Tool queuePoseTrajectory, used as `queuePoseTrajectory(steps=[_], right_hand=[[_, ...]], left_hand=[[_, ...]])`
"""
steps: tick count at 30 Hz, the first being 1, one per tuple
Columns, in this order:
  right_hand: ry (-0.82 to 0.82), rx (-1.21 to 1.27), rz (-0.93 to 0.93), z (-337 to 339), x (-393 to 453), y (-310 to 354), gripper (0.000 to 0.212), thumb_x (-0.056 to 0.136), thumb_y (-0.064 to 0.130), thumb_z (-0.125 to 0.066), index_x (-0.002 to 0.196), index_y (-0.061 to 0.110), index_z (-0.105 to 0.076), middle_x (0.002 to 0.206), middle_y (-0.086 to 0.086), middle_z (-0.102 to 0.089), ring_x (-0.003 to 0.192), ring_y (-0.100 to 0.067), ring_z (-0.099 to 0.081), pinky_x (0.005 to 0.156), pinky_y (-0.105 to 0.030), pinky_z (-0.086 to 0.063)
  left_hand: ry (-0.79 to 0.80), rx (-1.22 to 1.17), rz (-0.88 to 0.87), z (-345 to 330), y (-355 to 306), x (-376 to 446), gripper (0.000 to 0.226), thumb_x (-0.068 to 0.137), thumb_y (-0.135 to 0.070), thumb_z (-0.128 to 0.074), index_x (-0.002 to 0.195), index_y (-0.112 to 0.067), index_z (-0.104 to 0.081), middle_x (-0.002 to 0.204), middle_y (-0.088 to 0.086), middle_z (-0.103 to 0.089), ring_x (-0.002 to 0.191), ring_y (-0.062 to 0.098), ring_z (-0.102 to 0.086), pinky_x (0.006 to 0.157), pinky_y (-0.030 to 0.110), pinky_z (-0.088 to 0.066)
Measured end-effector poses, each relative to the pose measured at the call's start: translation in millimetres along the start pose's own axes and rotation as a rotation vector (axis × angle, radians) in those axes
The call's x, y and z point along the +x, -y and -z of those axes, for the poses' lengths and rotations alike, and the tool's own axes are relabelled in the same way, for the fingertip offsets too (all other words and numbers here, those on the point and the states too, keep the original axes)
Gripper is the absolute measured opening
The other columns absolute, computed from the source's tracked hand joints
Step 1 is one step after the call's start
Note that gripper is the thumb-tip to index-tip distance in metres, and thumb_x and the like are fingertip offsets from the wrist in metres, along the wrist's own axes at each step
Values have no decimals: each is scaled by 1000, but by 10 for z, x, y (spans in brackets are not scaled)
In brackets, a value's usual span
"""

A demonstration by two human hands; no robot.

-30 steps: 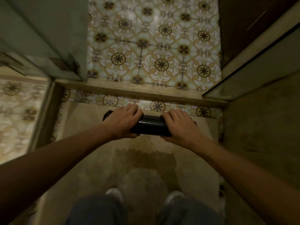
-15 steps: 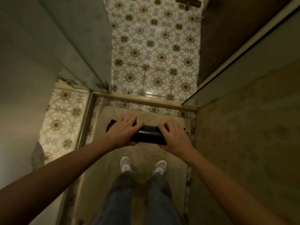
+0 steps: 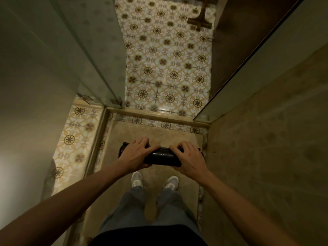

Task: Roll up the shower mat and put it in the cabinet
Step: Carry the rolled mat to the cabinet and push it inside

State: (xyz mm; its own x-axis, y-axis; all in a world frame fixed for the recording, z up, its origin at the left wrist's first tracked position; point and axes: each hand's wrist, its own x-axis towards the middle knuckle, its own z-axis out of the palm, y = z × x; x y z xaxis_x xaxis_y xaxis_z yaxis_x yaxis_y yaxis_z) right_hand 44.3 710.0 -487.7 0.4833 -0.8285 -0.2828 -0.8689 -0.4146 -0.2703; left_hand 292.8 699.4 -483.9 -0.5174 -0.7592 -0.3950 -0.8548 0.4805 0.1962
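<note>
Both hands are gripping the mat (image 3: 162,155) now, rolled into a tight dark tube, low in the middle of the frame. The left hand (image 3: 135,153) is wrapping over the tube's left part, fingers curled across the top and thumb tucked under. The right hand (image 3: 189,158) is clamping the right part the same way, fingertips pressing on the upper edge. A short glossy stretch of the roll is showing between the two hands, and the left end is poking out past the left knuckles.

The tube's long axis is running left to right across the frame, close to level, with its ends pointing at the walls on either side. It is hanging in the air above the plain beige shower floor (image 3: 156,137), clear of it, just above the shoes (image 3: 136,180) in the picture.

Further out, a raised curb (image 3: 156,114) is crossing the frame above the mat, and patterned tiles (image 3: 168,68) are stretching toward the top. A glass panel (image 3: 92,55) is rising at upper left, a wall (image 3: 266,139) is filling the right side, and a squeegee (image 3: 200,20) is lying at the top right.
</note>
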Motion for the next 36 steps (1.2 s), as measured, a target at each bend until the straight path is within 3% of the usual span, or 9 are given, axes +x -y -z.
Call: queuePoseTrajectory(steps=[4,9,18,25,30,36], right_hand=[[-26,8,13,129,26,-89,65,75,45,-80,132,24,-54,109,-12,-57,94,-30,-54,75,-42,-50],[-57,-6,44,289,211,-287,70,73,46,-81,133,25,-53,110,-10,-57,94,-29,-54,76,-40,-48],[-28,-54,79,499,883,-718,76,70,50,-81,134,27,-49,110,-9,-56,94,-28,-53,76,-39,-47],[36,-87,100,752,2015,-1131,69,75,49,-77,134,24,-51,112,-10,-56,99,-31,-54,81,-41,-49],[107,-79,75,1199,2852,-1340,71,74,46,-79,135,26,-50,115,-9,-55,100,-29,-53,80,-39,-48],[84,-67,70,1672,3863,-1540,68,76,50,-77,134,26,-50,113,-9,-54,98,-28,-52,78,-40,-47]], left_hand=[[-24,23,13,127,-33,63,83,75,-51,-78,145,-33,-37,111,8,-49,93,23,-51,70,30,-34],[-58,23,40,286,-20,246,86,71,-51,-81,143,-33,-36,110,9,-50,91,24,-52,69,34,-45],[-71,7,66,490,302,847,84,75,-54,-75,146,-32,-35,115,8,-47,102,26,-46,80,38,-44],[-71,-46,78,719,1039,1741,84,78,-54,-73,148,-31,-33,119,8,-45,107,26,-45,83,39,-42],[-51,-117,71,1179,1590,2339,82,75,-51,-76,144,-30,-37,120,10,-44,109,28,-46,84,41,-44],[-61,-107,79,1768,2295,2996,79,77,-53,-74,144,-30,-37,116,7,-44,104,25,-43,77,37,-39]])
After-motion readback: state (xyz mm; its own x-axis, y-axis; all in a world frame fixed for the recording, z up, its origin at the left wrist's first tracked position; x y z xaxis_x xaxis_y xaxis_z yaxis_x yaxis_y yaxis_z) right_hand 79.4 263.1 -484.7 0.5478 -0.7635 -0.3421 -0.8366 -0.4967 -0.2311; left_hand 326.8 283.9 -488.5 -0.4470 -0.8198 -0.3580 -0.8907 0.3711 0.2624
